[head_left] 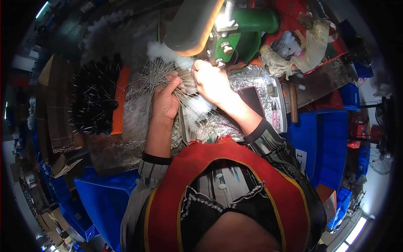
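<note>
Under the green press (235,40), the right hand (210,80) is pinching a wire; the left hand (166,101) is gripping the wire bundle (157,73), risking crushed fingertips.

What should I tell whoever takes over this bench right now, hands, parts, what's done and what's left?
Left hand: shut on a fanned bundle of thin wire stems with white fluffy tips.
Right hand: fingers pinched on one stem, held at the green bench machine.
Parts: more white-tipped stems lie in the foil-lined tray; a dark bristly pile sits to the left.
Done: cannot tell how many are processed.
Left: the bundle in the left hand.
</note>
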Demonstrator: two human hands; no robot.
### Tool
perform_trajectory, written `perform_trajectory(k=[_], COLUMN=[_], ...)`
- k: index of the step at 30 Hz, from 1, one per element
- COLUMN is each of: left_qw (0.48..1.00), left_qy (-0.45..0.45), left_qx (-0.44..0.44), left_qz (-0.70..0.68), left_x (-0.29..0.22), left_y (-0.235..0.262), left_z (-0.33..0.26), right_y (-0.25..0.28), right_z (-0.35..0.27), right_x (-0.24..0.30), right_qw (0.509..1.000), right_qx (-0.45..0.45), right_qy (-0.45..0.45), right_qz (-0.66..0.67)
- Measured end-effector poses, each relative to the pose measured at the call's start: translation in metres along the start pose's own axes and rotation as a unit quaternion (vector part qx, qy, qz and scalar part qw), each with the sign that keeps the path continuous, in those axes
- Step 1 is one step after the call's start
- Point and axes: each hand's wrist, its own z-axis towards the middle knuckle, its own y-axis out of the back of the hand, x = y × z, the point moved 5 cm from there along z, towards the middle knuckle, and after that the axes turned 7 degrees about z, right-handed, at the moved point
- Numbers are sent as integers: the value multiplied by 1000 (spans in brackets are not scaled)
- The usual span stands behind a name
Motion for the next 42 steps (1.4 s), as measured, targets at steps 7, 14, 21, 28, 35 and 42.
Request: perform_trajectory(k=[7, 14, 21, 28, 35, 42], left_qw=[1000, 997, 996, 995, 995, 995], left_qy=[-7, -67, -65, -76, -64, -60], left_qx=[20, -34, -59, -59, -69, -68], left_qz=[4, 5, 13, 16, 10, 36], left_x=[-2, -9, -11, -11, -14, -15], left_y=[-4, -5, -4, -4, -2, -5], left_z=[3, 11, 13, 17, 13, 19], right_y=[29, 97, 163, 174, 206, 192], right_z=[-15, -112, -73, -60, -27, -40], right_x=[-12, -129, -115, -148, -125, -136], right_qw=[989, 881, 846, 768, 793, 770], right_qx=[-35, -93, -279, -289, -220, -252], right_qy=[-74, -445, -268, -370, -327, -348], right_qz=[123, 133, 367, 436, 465, 471])
